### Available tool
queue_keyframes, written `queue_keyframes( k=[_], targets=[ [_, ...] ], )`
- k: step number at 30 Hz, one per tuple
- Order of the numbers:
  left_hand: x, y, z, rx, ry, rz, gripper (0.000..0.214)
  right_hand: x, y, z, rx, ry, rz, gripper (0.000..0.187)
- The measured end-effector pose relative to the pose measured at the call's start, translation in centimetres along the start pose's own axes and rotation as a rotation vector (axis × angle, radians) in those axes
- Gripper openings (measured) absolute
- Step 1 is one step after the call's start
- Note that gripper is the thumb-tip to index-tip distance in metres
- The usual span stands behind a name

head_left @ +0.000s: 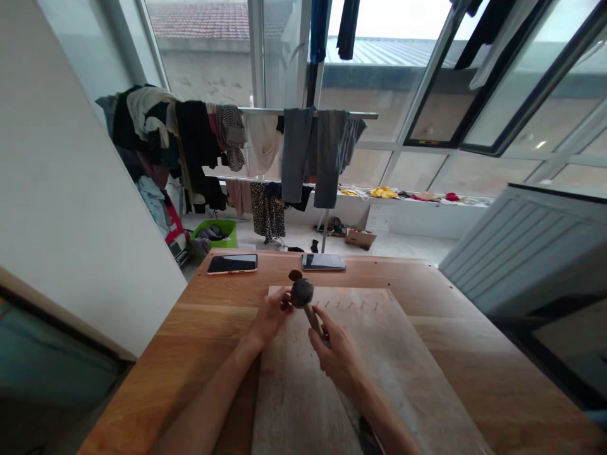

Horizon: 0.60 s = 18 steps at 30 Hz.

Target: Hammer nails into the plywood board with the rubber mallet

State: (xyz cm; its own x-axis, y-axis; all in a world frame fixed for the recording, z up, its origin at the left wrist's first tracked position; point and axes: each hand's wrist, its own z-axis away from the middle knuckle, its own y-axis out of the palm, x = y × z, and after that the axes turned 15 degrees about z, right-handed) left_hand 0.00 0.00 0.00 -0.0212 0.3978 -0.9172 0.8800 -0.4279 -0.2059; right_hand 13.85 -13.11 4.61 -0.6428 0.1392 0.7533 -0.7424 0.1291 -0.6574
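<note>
Both forearms [386,414] are stretched over a wooden table [455,322], where a board [294,392] is laid beneath them. In the closed right hand [339,347], a hammer [302,293] is gripped, beside the half-curled left hand [272,316], whose contents cannot be told. Beyond the right hand, nails [351,304] are set in a row.

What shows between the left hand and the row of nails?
In the head view, the dark head of the hammer shows between the left hand and the nails; its handle is in the right hand.
</note>
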Motion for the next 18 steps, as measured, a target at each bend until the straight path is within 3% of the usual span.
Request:
queue_keyframes(
  k=[6, 9, 13, 16, 18],
  targets=[
    [0.0, -0.1, -0.1, 0.041, 0.001, 0.007, 0.029, -0.2, 0.3, 0.2, 0.025, 0.049, -0.098, 0.049],
    [-0.1, -0.2, -0.1, 0.012, -0.009, -0.077, 0.031, -0.2, -0.3, 1.9, -0.041, 0.112, -0.293, 0.054],
    [0.0, -0.1, 0.1, 0.009, 0.003, -0.140, 0.031, -1.7, -2.0, 5.7, -0.220, 0.315, -0.550, 0.047],
    [0.5, 0.0, 0.3, -0.013, 0.015, -0.112, 0.038, -3.8, -2.9, 7.6, -0.257, 0.505, -0.661, 0.042],
    [0.8, 0.1, 0.2, -0.023, 0.015, -0.096, 0.041, -4.8, -2.9, 8.1, -0.250, 0.551, -0.667, 0.047]
  ],
)
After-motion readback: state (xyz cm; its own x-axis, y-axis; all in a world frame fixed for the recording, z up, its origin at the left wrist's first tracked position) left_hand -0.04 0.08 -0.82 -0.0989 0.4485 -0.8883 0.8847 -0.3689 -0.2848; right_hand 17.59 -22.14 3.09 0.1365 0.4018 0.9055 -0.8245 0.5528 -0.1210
